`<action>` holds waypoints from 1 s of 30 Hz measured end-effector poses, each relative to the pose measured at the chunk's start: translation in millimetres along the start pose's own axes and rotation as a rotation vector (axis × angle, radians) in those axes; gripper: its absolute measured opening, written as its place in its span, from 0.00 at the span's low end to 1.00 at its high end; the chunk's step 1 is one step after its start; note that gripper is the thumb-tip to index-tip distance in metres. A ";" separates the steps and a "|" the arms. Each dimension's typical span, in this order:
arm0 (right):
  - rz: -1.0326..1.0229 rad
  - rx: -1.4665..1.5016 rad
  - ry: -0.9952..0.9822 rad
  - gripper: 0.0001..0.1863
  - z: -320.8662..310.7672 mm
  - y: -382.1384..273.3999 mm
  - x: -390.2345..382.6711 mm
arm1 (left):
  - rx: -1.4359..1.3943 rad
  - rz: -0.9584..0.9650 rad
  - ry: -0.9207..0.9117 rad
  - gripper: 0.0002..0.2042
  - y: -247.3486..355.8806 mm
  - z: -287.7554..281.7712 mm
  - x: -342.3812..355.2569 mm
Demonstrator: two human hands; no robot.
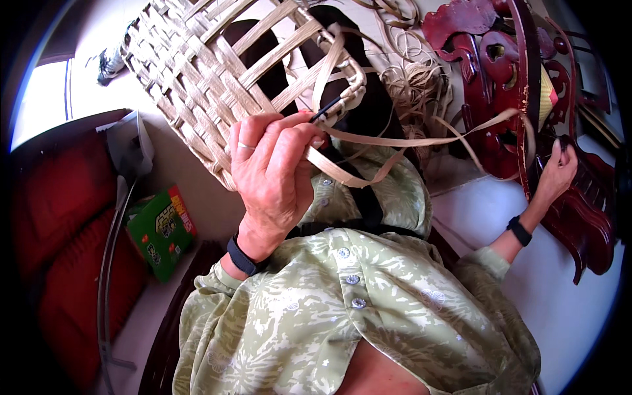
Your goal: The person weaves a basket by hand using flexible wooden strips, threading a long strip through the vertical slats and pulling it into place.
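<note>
A half-woven basket (197, 79) of flat beige strips lies tilted across my lap, close-woven at the left and open lattice toward its right edge. My left hand (273, 168) is closed on the basket's lower right edge. From its fingertips a thin dark rod-like tool (327, 108) points up to the wrapped rim; whether the fingers grip the tool is hard to tell. A long loose beige strip (408, 140) loops rightward from beside that hand. Out to the right, my right hand (558, 170) has its fingertips pinched together beside the dark red furniture; what they hold cannot be made out.
Carved dark red wooden furniture (474, 72) stands at the right. A tangled pile of beige strips (418, 85) lies on the floor beyond my knees. At the left are a red cushioned seat (66, 197), a green box (160, 232) and a curved metal stand (108, 283).
</note>
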State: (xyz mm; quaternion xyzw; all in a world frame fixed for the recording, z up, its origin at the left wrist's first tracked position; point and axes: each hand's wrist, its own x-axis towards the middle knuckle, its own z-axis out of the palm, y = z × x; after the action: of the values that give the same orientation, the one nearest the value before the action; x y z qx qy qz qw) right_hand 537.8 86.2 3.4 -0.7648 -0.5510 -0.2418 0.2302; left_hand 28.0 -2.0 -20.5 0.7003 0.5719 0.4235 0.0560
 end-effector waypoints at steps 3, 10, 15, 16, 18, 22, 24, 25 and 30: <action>0.040 0.976 -0.432 0.10 -39.4 -174.0 -48.9 | -0.025 0.013 -0.013 0.08 1.7 1.7 3.7; -0.815 0.947 -0.747 0.14 -14.5 -299.7 -166.3 | 0.006 -0.022 -0.027 0.08 5.6 -0.9 1.1; -0.262 1.140 -1.288 0.07 -33.3 -243.0 -95.4 | -0.005 -0.024 -0.008 0.07 4.6 -2.1 0.5; -0.165 1.188 -1.279 0.07 -32.6 -233.0 -91.6 | -0.012 -0.024 -0.005 0.07 3.6 -1.9 0.1; -0.388 0.953 -0.985 0.09 -27.0 -241.3 -100.4 | -0.010 -0.014 -0.008 0.07 2.7 -0.1 2.3; -0.795 0.791 -0.575 0.14 -11.8 -291.1 -148.6 | -0.017 -0.015 -0.015 0.07 2.5 1.5 3.1; -0.765 0.859 -0.713 0.13 -10.6 -301.2 -161.6 | -0.017 -0.025 -0.020 0.07 0.4 1.8 3.2; -0.726 1.071 -0.878 0.12 -11.8 -299.2 -157.4 | -0.010 -0.021 -0.032 0.06 0.5 0.1 3.7; 0.186 1.780 -0.873 0.11 -32.2 -159.9 -26.1 | -0.025 -0.053 0.016 0.06 3.2 1.9 1.7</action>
State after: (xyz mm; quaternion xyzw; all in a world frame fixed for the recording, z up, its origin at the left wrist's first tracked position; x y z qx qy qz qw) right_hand 374.3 93.1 25.9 -0.3755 -0.5059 0.5810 0.5153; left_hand 31.6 -0.9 -19.0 0.6807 0.5853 0.4346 0.0713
